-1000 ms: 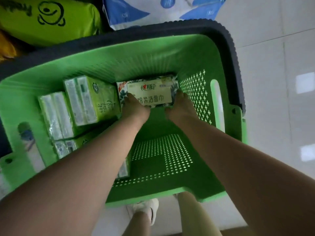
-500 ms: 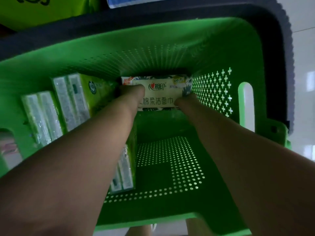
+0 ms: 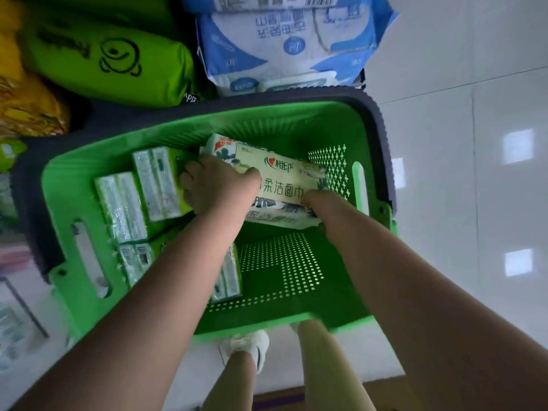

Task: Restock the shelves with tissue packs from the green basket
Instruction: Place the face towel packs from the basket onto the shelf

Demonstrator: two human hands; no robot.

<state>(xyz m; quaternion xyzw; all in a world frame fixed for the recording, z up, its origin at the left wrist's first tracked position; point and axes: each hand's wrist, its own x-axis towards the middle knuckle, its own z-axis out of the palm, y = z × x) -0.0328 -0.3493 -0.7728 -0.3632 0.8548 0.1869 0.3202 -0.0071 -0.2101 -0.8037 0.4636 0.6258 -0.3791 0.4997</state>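
Both hands in the green basket: left hand and right hand grasp the cream tissue pack, seemingly lifted off the floor; green packs fill the left side.

2 bare forearms, no sleeves in view, left hand, right hand, white sneaker

One green perforated plastic basket with a dark rim. Two bare hands reach into it, the left hand and the right hand. Between them are what look like two stacked cream-and-dark printed tissue packs. At least four green film-wrapped tissue bundles lie along the basket's left side. Beyond the basket are one large lime-green soft pack, one blue-and-white bulk tissue pack and one yellow crinkled pack. One white shoe shows below.
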